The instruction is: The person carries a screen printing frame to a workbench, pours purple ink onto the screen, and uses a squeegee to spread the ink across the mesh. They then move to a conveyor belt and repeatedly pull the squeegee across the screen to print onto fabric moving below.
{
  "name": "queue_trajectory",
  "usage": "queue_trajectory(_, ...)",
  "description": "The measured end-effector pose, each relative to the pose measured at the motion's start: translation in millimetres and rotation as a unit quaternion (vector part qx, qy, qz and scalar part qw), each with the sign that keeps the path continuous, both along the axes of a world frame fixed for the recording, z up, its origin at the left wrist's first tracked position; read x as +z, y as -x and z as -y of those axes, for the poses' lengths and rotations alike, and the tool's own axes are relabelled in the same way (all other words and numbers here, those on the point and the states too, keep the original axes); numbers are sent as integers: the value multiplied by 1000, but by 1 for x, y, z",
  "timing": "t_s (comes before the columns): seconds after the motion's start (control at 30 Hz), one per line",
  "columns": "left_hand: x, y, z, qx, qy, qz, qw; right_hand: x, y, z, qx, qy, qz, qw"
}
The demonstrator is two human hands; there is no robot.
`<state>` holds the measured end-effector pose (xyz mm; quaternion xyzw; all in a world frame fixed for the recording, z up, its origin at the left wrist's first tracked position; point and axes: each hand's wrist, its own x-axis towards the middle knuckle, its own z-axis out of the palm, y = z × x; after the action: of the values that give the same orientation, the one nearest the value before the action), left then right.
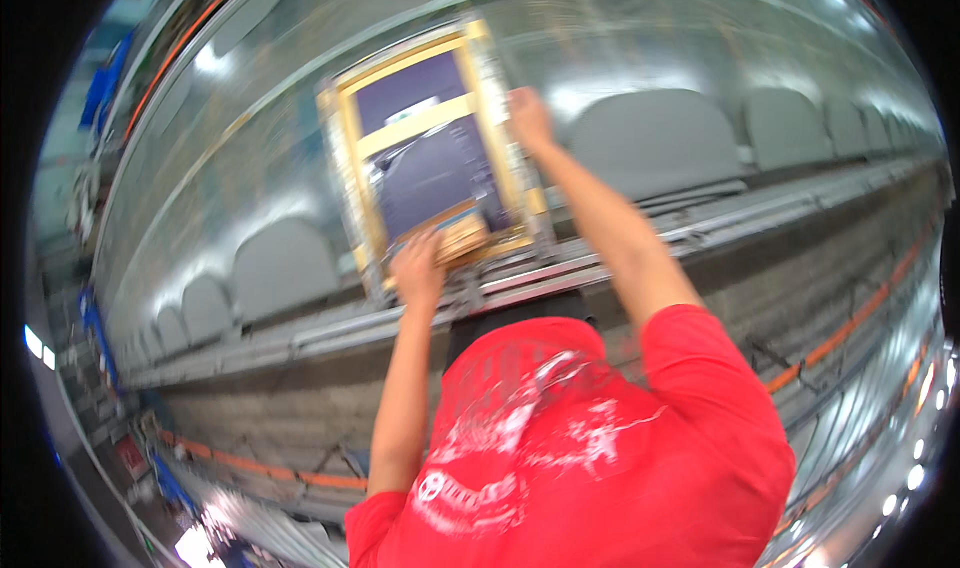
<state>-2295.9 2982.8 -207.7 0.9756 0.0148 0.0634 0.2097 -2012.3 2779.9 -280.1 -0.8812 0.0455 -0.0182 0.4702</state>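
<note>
A rectangular frame (429, 127) with tan-yellow edges and a crossbar lies tilted in front of me. Dark purple panels (440, 183) fill it, and shiny clear film seems to cover part of them. At its near end my left hand (420, 265) has its fingers closed on a small brown block (462, 235), like wood or cardboard. Beside the frame's upper right edge is my right hand (529, 120), its fingers curled in. Motion blur hides whether that hand grips anything.
Under the frame runs a long greenish-grey surface (620, 43) with grey rounded shapes (655, 133) along its near side. A metal rail (290, 340) borders it close to my body. Orange pipes or cables (260, 465) run below the rail.
</note>
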Motion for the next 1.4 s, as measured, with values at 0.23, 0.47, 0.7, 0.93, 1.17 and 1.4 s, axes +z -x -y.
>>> queue_trajectory(0.23,6,34,-14,6,44,6,999,42,-2,-23,18,-38,80,996)
queue_trajectory(0.47,19,25,3,52,30,-16,998,40,13,-20,24,-76,105,991)
queue_trajectory(0.7,16,23,14,31,12,-31,999,47,31,-8,7,-99,-4,995)
queue_trajectory(0.93,34,43,22,35,-5,-24,999,54,30,-7,-25,-45,-15,999)
queue_trajectory(1.17,14,48,-8,-16,-73,-16,997,53,32,-19,-30,17,-60,998)
queue_trajectory(1.4,51,-119,-58,62,38,-75,994,58,31,-24,-28,12,-59,998)
